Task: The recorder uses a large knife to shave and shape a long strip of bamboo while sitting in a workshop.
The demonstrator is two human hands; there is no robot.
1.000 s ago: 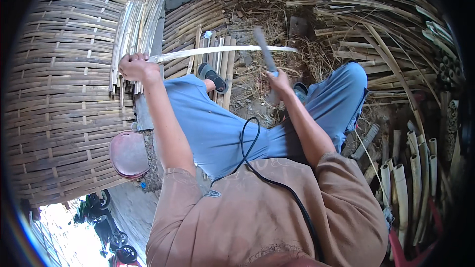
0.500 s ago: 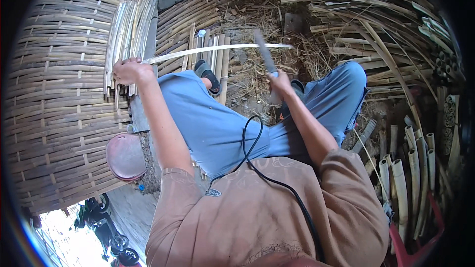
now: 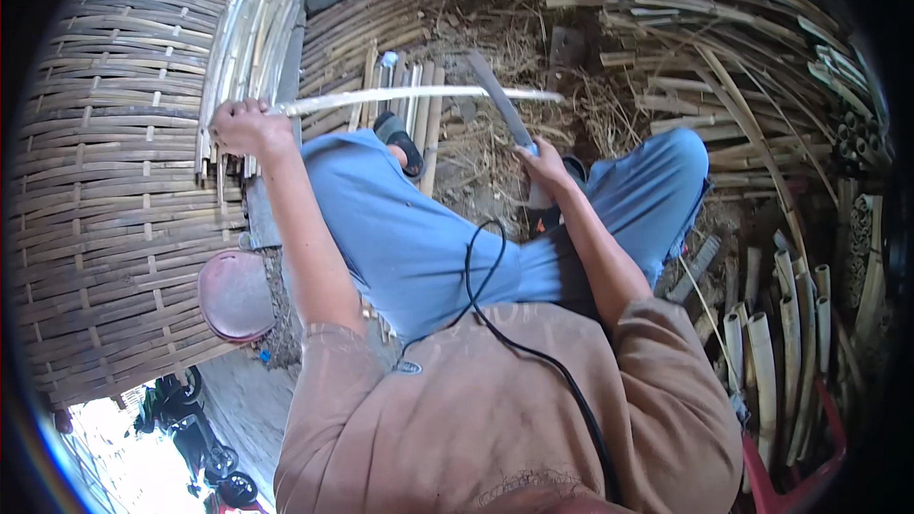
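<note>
My left hand [image 3: 246, 126] grips one end of a long pale bamboo strip [image 3: 419, 95] that runs to the right across my knees. A long knife [image 3: 497, 105] is held by its handle in my right hand [image 3: 545, 167], with the blade pointing up and left. The blade crosses the strip near its right part. I sit in blue trousers [image 3: 419, 238] and a brown shirt, with a black cable [image 3: 495, 324] running down my front. A dark sandal [image 3: 400, 141] shows on my foot just below the strip.
A large woven bamboo panel [image 3: 105, 219] fills the left side. A bundle of cut strips [image 3: 249, 48] lies on it. Curved bamboo slats [image 3: 685, 29] and dry shavings pile up ahead and to the right. Short bamboo pieces [image 3: 771, 343] lie at the right, a reddish round stool [image 3: 233, 295] at my left.
My left hand has drawn the strip further left, toward the woven panel. The knife and my right hand have stayed about where they were, with the blade still across the strip.
</note>
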